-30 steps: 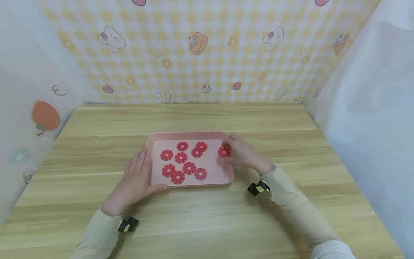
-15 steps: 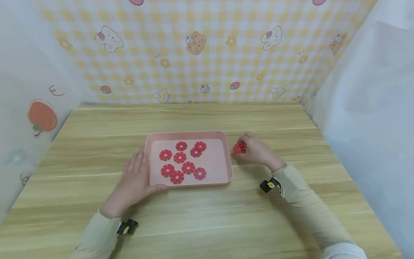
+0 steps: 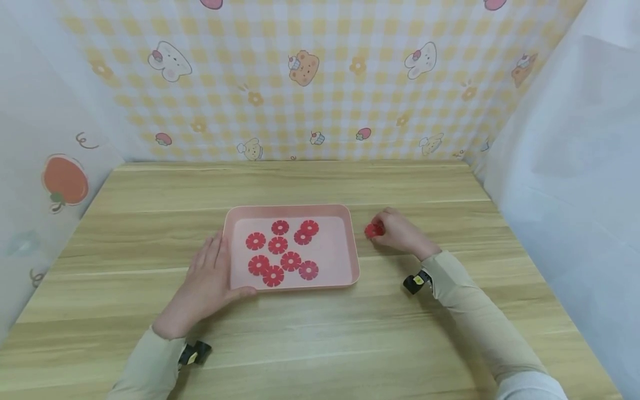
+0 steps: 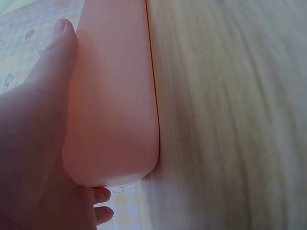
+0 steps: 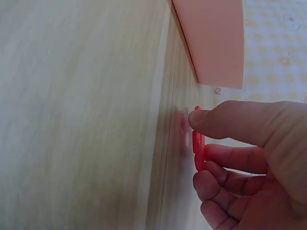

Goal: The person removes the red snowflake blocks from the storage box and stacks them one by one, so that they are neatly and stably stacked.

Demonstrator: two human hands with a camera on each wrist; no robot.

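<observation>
My left hand lies along the left side of a pink tray, fingers straight and thumb at the front rim. In the left wrist view the thumb runs along the tray's rim and two fingertips show past its corner. Right of the tray, my right hand pinches a red notched disc, a flower-shaped linking piece, between thumb and fingers. The disc is held edge-on to the right wrist camera, close over the table, its faint reflection beside it. Several similar red discs lie flat in the tray, some overlapping.
The wooden table stretches around the tray on every side. A yellow checked backdrop stands at its far edge, with pale sheets at both sides. A small black camera sits on each wrist.
My right hand has carried the red disc from above the tray's right end, over the rim, to just right of it, lower over the table. The left hand stays at the tray.
</observation>
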